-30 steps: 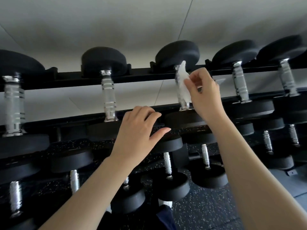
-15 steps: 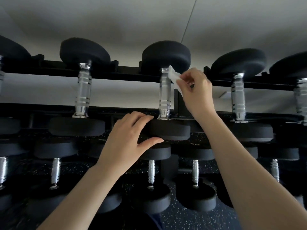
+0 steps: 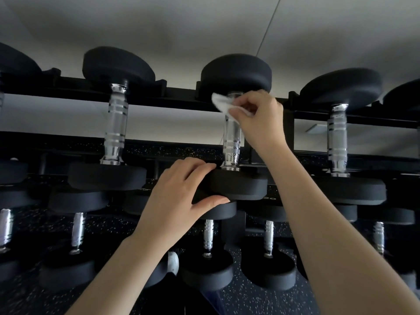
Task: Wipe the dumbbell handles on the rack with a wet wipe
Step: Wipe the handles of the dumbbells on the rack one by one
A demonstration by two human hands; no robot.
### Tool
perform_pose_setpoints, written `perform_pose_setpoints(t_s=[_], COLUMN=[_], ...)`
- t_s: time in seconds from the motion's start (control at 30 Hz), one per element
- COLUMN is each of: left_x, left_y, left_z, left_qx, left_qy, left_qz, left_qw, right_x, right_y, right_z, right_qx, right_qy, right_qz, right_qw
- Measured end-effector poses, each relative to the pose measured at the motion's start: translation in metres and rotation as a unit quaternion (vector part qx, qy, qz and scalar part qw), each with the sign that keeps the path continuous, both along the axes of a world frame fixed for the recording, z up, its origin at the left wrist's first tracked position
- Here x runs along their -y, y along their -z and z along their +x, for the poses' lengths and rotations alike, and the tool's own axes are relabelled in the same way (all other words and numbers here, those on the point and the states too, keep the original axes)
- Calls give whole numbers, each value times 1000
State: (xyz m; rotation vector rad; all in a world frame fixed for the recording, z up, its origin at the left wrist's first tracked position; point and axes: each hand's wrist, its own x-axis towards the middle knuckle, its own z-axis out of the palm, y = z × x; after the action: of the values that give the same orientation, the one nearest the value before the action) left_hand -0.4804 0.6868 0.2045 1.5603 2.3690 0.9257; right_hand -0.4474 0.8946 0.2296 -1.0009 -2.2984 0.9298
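A black rack (image 3: 177, 100) carries rows of black-headed dumbbells with chrome handles. My right hand (image 3: 259, 119) pinches a white wet wipe (image 3: 221, 103) against the top of the middle dumbbell's chrome handle (image 3: 231, 142), just under its far head (image 3: 236, 72). My left hand (image 3: 181, 194) grips the near head (image 3: 236, 186) of that same dumbbell, thumb under its rim and fingers curled over the top. Part of the handle's upper end is hidden by the wipe and fingers.
Neighbouring dumbbells on the top row stand to the left (image 3: 116, 133) and right (image 3: 337, 142). Lower rows of smaller dumbbells (image 3: 208, 237) sit beneath my arms. A speckled black floor (image 3: 250, 301) and a white shoe tip (image 3: 173, 261) show below.
My right hand has brought the wipe from beside the handle onto its top end, wrapping it round. My left hand keeps its hold on the near head. The view moved closer.
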Motion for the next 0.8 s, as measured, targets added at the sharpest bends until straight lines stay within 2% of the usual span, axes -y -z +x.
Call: perform_pose_setpoints(t_s=[0.17,0.37,0.57,0.8], left_x=[0,0,0,0], left_y=[4,6,5,4], left_z=[-1,-3,-3,-4], left_qx=[17,21,21,24], left_qy=[6,12,17,14], left_qz=[18,23,22,17], left_qw=[1000,999,999,999], right_x=[23,26,21,11], right_y=[-6,-11,-18,-18], right_z=[29,43,46,61], right_qx=[76,120,208,240], right_qy=[-94,-137,-212,-201], right_qz=[-30,-71,-86,-127], right_qw=[992,981,951,941])
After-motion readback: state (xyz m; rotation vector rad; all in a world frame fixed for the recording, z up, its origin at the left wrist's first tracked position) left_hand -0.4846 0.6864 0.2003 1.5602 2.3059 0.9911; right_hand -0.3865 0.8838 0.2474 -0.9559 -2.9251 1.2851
